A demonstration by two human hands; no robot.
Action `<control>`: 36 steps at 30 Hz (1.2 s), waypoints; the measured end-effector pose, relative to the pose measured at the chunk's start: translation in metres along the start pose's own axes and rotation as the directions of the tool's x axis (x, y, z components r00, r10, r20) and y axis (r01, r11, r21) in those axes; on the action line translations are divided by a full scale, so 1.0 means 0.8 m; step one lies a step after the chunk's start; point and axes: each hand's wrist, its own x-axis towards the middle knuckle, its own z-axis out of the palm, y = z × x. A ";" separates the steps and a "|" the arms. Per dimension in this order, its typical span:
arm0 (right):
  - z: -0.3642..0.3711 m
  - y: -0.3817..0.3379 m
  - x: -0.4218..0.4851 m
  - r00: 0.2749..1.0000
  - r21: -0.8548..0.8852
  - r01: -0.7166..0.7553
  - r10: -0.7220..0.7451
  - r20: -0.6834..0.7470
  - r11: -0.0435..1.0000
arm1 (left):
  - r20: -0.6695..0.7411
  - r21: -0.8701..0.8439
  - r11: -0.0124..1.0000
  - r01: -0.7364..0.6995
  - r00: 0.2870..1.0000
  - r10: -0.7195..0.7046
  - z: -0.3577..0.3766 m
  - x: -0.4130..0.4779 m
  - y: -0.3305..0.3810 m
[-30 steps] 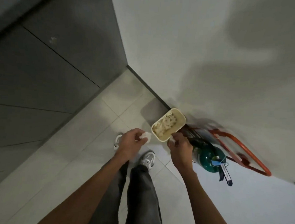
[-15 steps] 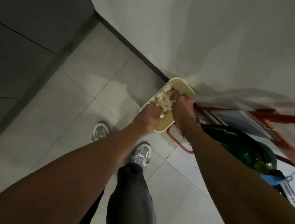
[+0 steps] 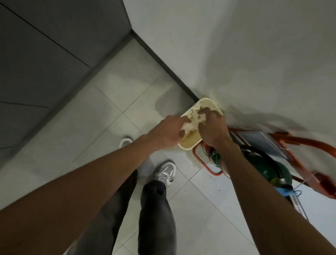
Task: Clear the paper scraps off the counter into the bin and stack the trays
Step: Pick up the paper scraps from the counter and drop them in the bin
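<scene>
Leans over a cream bin (image 3: 189,146) just right of the frame's centre, set on the pale floor tiles (image 3: 109,124) and touching the white wall (image 3: 243,53). Reaches to it with both bare arms from the lower edge of the frame. Pinches with the left hand (image 3: 168,133) a pale wad of the paper scraps (image 3: 193,118) between thumb and stretched forefinger, other fingers curled under, right at the bin's left rim. Bends the right hand (image 3: 211,127) down over the scraps inside the bin, fingers hooked and a little spread; cannot tell through the blur whether it grips any paper. Stands in grey trousers (image 3: 155,213) and a silver sneaker (image 3: 166,172) in the lower middle. Has just beside the bin, to the right, an orange metal frame (image 3: 326,184) with a green cylinder (image 3: 265,166), and dark cabinet fronts (image 3: 51,54) in the upper left.
</scene>
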 end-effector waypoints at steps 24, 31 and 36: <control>-0.338 -0.523 -0.399 0.790 0.079 0.607 -0.590 -0.168 0.791 | -0.735 -0.152 0.968 0.199 0.632 -0.245 -0.430 -0.600 0.029; -0.321 -0.645 -0.394 0.760 0.029 0.638 -0.623 -0.185 0.770 | -0.779 -0.326 0.927 0.187 0.502 -0.376 -0.494 -0.663 -0.044; -0.305 -0.717 -0.367 0.730 0.038 0.677 -0.664 -0.159 0.735 | -0.785 -0.389 0.892 0.230 0.423 -0.452 -0.514 -0.689 -0.093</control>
